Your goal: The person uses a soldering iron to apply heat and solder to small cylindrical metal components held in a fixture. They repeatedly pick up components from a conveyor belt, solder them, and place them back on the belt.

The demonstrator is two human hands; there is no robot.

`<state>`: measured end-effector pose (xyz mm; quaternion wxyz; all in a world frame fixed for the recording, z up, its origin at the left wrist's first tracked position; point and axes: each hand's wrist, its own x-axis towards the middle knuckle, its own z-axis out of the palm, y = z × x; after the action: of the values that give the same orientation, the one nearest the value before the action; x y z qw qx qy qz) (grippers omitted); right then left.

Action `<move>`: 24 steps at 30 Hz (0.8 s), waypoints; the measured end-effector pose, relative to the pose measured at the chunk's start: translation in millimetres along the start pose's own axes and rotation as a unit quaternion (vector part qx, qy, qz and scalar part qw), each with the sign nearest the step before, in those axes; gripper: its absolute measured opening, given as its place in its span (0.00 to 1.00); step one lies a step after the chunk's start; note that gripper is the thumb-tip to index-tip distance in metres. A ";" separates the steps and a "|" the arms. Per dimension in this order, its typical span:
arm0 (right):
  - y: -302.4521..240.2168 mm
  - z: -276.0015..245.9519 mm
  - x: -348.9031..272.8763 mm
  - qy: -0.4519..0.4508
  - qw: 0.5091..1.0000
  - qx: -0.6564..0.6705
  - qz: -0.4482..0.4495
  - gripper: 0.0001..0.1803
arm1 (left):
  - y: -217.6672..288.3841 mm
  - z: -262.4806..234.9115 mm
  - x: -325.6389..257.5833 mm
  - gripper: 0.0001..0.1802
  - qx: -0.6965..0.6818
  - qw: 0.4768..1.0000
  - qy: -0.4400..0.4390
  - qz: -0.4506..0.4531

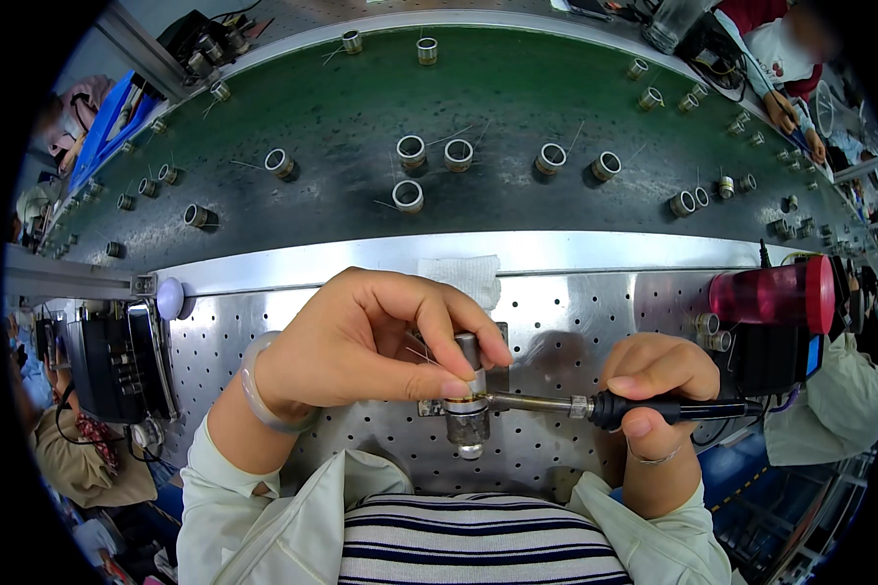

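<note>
A magenta container (763, 295) is at right — blue bin (103, 131) upper left.

desk (556, 292), centre: perforated metal, glossy. tool handle (698, 409), right of centre: smooth black plastic. cylinder (468, 423), centre: shiny metal.

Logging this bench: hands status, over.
Left hand: fingertips at metal cylinder. Right hand: holding soldering iron, tip at cylinder. Left thumb close to tip.

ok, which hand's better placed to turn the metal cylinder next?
Left, probably: the left hand pinches the metal cylinder, while the right hand is occupied holding the soldering iron.
</note>
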<state>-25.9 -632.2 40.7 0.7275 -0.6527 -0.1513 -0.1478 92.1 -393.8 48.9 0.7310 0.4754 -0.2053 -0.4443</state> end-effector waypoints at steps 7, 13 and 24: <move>-0.4 -1.3 1.0 -0.008 1.000 -0.010 -0.004 0.11 | -6.9 -6.6 -0.9 0.09 0.006 0.999 -0.037 0.027; -1.3 -2.1 3.3 -0.023 1.000 -0.008 -0.011 0.11 | -7.7 -6.2 0.0 0.09 0.017 0.998 -0.046 0.041; -1.3 -4.2 5.8 -0.032 0.999 -0.007 -0.027 0.12 | -7.0 -3.4 2.1 0.09 0.021 0.997 -0.048 0.051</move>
<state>-21.0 -636.6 43.8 0.7132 -0.6581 -0.1913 -0.1474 92.5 -394.9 40.9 0.7319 0.4578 -0.2737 -0.4242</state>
